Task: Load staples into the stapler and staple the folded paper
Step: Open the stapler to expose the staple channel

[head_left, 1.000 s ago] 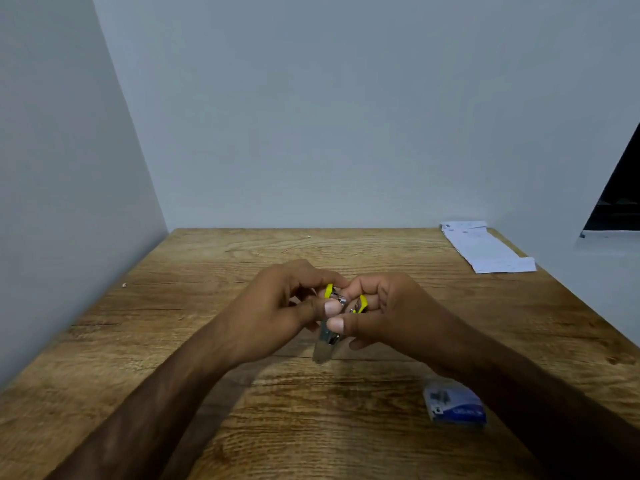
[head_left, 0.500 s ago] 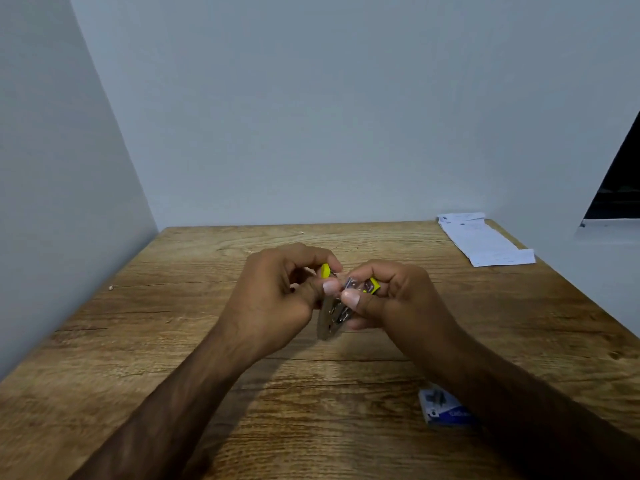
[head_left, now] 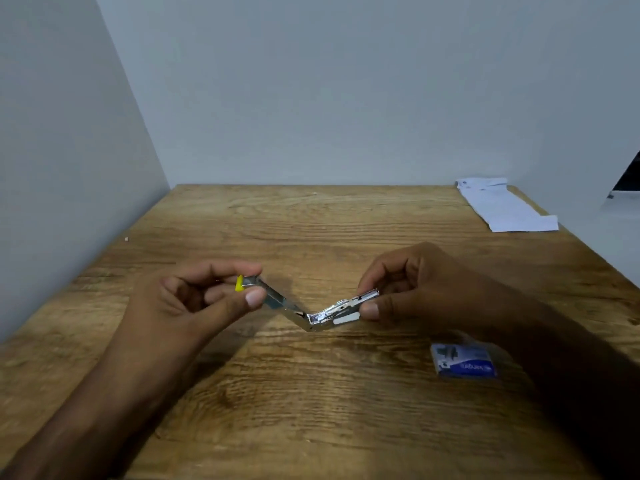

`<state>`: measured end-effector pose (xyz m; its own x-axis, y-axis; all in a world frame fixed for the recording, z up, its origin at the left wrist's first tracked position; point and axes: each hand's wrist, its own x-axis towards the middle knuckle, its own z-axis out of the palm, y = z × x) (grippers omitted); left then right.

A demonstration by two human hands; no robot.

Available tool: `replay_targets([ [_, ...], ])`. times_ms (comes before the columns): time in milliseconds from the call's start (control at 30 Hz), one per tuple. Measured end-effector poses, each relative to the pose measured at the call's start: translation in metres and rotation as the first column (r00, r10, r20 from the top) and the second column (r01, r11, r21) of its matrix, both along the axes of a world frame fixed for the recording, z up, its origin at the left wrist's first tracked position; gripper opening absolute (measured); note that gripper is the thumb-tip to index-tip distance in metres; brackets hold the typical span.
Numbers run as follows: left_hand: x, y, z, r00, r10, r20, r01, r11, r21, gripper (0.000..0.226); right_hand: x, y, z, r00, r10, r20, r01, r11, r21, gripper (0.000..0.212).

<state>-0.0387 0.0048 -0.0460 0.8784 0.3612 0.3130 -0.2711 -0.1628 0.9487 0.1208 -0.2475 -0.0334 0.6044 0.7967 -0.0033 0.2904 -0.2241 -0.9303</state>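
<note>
A small metal stapler [head_left: 306,312] with yellow trim is swung wide open into a V just above the wooden table [head_left: 311,393]. My left hand [head_left: 194,299] pinches the yellow-tipped arm between thumb and fingers. My right hand [head_left: 412,289] pinches the end of the other arm, whose shiny staple channel faces up. The hinge hangs low between my hands. A small blue box of staples [head_left: 462,360] lies on the table under my right forearm. The folded white paper [head_left: 502,206] lies at the table's far right corner.
Grey walls close in the table on the left, at the back and on the right. A tiny white speck [head_left: 127,239] lies near the left edge. A dark opening [head_left: 628,174] shows at the far right.
My hands have drawn apart sideways, and the stapler has gone from nearly folded between them to spread wide open. The camera view has shifted a little.
</note>
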Motion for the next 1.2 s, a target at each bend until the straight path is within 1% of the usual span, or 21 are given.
replay_targets([
  [133, -0.012, 0.011, -0.008, 0.999, 0.012, -0.033, -0.007, 0.991, 0.13, 0.029, -0.006, 0.003, 0.003, 0.981, 0.039, 0.19, -0.009, 0.988, -0.156, 0.015],
  [233, -0.018, 0.017, -0.011, 0.998, 0.026, -0.053, -0.012, 0.969, 0.246, 0.03, -0.007, 0.001, 0.004, 0.976, 0.046, 0.214, -0.007, 0.983, -0.183, 0.014],
  [300, -0.02, 0.023, -0.013, 0.996, 0.0, -0.086, 0.031, 0.936, 0.352, 0.033, -0.007, 0.001, 0.004, 0.973, 0.054, 0.224, -0.01, 0.981, -0.194, 0.013],
  [333, -0.02, 0.026, -0.014, 0.994, -0.033, -0.108, 0.075, 0.907, 0.414, 0.033, -0.006, 0.001, 0.003, 0.97, 0.058, 0.237, -0.009, 0.979, -0.206, 0.014],
  [400, -0.019, 0.031, -0.017, 0.985, -0.084, -0.148, 0.153, 0.818, 0.555, 0.029, -0.005, 0.0, 0.003, 0.962, 0.067, 0.266, -0.002, 0.971, -0.239, 0.015],
  [467, -0.018, 0.035, -0.017, 0.984, -0.084, -0.158, 0.169, 0.715, 0.678, 0.025, -0.004, 0.0, 0.003, 0.958, 0.079, 0.274, -0.006, 0.966, -0.258, 0.016],
  [533, -0.015, 0.035, -0.011, 0.984, -0.08, -0.162, 0.176, 0.635, 0.752, 0.022, -0.003, 0.0, 0.003, 0.961, 0.094, 0.258, -0.027, 0.967, -0.252, 0.016],
  [600, -0.01, 0.028, 0.001, 0.982, -0.12, -0.144, 0.187, 0.575, 0.796, 0.023, -0.002, 0.0, 0.002, 0.965, 0.105, 0.241, -0.045, 0.97, -0.24, 0.016],
  [667, 0.002, 0.011, 0.013, 0.968, -0.212, -0.136, 0.23, 0.53, 0.816, 0.026, -0.001, -0.001, 0.001, 0.967, 0.11, 0.231, -0.053, 0.969, -0.24, 0.016],
  [733, 0.019, -0.011, 0.019, 0.936, -0.306, -0.173, 0.304, 0.457, 0.836, 0.028, 0.0, -0.001, 0.001, 0.967, 0.122, 0.225, -0.066, 0.969, -0.24, 0.015],
  [800, 0.038, -0.031, 0.019, 0.91, -0.343, -0.233, 0.359, 0.371, 0.857, 0.032, 0.0, -0.001, 0.001, 0.967, 0.123, 0.223, -0.07, 0.97, -0.231, 0.015],
  [833, 0.045, -0.038, 0.017, 0.899, -0.352, -0.261, 0.383, 0.342, 0.858, 0.033, 0.001, -0.002, 0.001, 0.968, 0.119, 0.22, -0.069, 0.972, -0.223, 0.015],
  [900, 0.056, -0.045, 0.012, 0.886, -0.373, -0.277, 0.405, 0.329, 0.853, 0.03, 0.003, -0.004, 0.001, 0.969, 0.105, 0.226, -0.055, 0.974, -0.219, 0.017],
  [1067, 0.065, -0.04, 0.001, 0.896, -0.377, -0.233, 0.385, 0.403, 0.83, 0.029, 0.008, -0.005, 0.001, 0.968, 0.099, 0.23, -0.043, 0.971, -0.235, 0.019],
  [1200, 0.066, -0.039, -0.003, 0.904, -0.375, -0.206, 0.371, 0.448, 0.814, 0.023, 0.009, -0.006, 0.001, 0.976, 0.112, 0.186, -0.068, 0.971, -0.231, 0.016],
])
